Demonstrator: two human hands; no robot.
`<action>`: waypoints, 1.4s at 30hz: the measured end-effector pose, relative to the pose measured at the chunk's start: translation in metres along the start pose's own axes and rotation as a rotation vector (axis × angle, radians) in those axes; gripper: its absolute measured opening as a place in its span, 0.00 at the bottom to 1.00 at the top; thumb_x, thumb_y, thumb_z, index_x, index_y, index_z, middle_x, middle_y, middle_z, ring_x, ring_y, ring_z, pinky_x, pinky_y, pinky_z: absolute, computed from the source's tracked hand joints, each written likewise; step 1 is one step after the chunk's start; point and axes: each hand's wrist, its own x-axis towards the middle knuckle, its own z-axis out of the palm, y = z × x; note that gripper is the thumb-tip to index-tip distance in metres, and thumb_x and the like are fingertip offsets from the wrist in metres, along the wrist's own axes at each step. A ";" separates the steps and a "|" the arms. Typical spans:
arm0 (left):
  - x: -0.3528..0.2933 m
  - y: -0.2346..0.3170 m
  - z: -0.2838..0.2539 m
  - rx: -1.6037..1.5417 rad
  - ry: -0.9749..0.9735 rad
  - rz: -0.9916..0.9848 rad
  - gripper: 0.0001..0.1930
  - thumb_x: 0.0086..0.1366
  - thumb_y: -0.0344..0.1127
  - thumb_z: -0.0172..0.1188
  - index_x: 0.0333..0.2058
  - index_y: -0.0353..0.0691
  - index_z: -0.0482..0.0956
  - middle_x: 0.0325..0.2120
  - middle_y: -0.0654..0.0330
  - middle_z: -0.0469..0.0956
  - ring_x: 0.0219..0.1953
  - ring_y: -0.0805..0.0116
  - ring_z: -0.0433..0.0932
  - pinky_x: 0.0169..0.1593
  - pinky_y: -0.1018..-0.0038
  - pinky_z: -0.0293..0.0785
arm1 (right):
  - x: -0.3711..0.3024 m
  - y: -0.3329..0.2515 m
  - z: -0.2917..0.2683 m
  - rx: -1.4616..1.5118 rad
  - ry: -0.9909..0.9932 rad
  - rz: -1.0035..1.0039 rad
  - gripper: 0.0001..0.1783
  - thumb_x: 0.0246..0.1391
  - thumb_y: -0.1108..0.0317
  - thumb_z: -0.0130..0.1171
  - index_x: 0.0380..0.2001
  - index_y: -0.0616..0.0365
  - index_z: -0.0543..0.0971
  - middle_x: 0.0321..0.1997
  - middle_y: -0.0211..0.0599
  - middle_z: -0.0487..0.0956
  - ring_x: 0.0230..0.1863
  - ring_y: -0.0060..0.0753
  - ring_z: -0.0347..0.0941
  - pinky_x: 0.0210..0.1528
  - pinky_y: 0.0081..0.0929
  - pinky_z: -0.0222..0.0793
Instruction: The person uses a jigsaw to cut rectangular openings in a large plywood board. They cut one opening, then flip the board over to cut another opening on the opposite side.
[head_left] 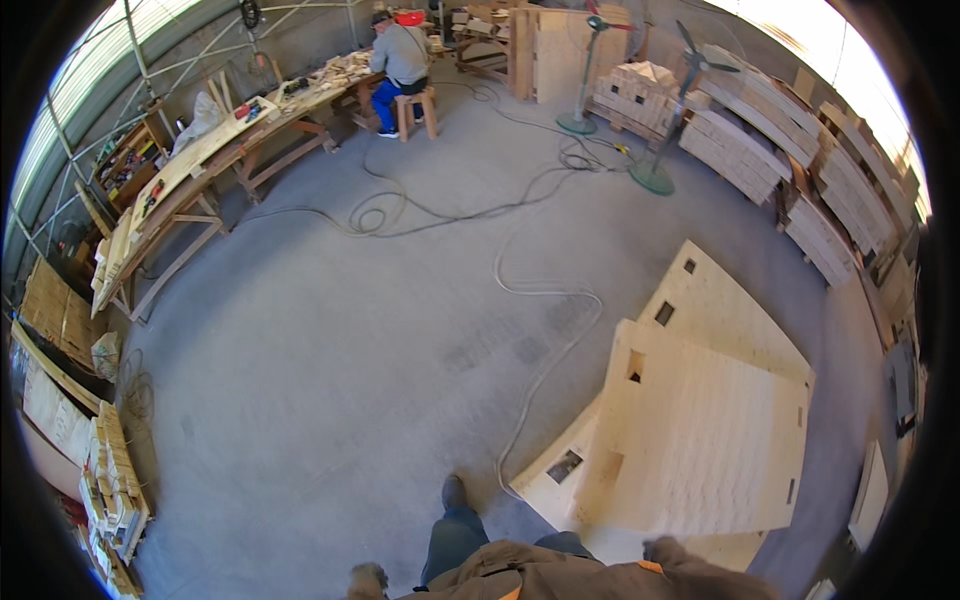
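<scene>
My left hand (369, 578), seemingly in a dark glove, hangs low beside my leg at the bottom edge, away from any object. My right hand (662, 550), also dark, is at the lower edge of a stack of pale wooden panels (710, 430). Whether it touches them I cannot tell. Fingers on both hands are too small and blurred to read. The panels lie on the floor at my right, fanned over each other, with rectangular holes cut near their edges.
A cable (545, 375) snakes over the concrete floor beside the panels. A long workbench (190, 195) with tools runs along the left. Another person (402, 65) sits on a stool at its far end. Two standing fans (652, 178) and stacked timber (735, 150) stand at far right.
</scene>
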 end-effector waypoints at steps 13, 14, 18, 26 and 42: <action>-0.018 0.344 -0.243 -0.599 0.327 0.338 0.17 0.64 0.28 0.51 0.51 0.38 0.79 0.29 0.52 0.83 0.24 0.60 0.82 0.26 0.61 0.77 | 0.024 -0.364 -0.081 0.412 -0.141 -0.193 0.22 0.55 0.49 0.59 0.44 0.53 0.85 0.46 0.48 0.83 0.49 0.48 0.79 0.55 0.40 0.71; -0.022 0.365 -0.245 -0.551 0.320 0.340 0.18 0.64 0.27 0.51 0.52 0.38 0.78 0.31 0.51 0.83 0.26 0.60 0.82 0.27 0.61 0.78 | 0.032 -0.380 -0.084 0.440 -0.148 -0.199 0.23 0.55 0.49 0.59 0.45 0.54 0.85 0.46 0.48 0.83 0.50 0.48 0.79 0.56 0.40 0.71; 0.008 0.387 -0.238 0.852 0.673 1.289 0.22 0.59 0.24 0.55 0.54 0.36 0.77 0.39 0.52 0.85 0.34 0.58 0.84 0.40 0.65 0.81 | 0.073 -0.396 -0.082 0.525 -0.197 -0.197 0.25 0.54 0.48 0.60 0.45 0.57 0.84 0.47 0.51 0.83 0.51 0.49 0.79 0.57 0.39 0.71; -0.004 0.491 -0.184 -0.119 0.134 0.091 0.21 0.57 0.40 0.63 0.46 0.33 0.79 0.37 0.50 0.83 0.38 0.57 0.82 0.42 0.61 0.79 | 0.101 -0.411 -0.100 0.398 -0.345 -0.076 0.28 0.55 0.49 0.58 0.47 0.62 0.82 0.48 0.56 0.82 0.54 0.52 0.77 0.59 0.39 0.70; 0.010 1.039 -0.057 0.356 0.025 0.551 0.12 0.66 0.40 0.59 0.33 0.35 0.76 0.19 0.56 0.75 0.16 0.63 0.72 0.19 0.66 0.69 | 0.087 -0.422 -0.192 0.979 -0.020 0.598 0.32 0.49 0.46 0.65 0.49 0.62 0.82 0.51 0.55 0.81 0.53 0.52 0.78 0.56 0.38 0.72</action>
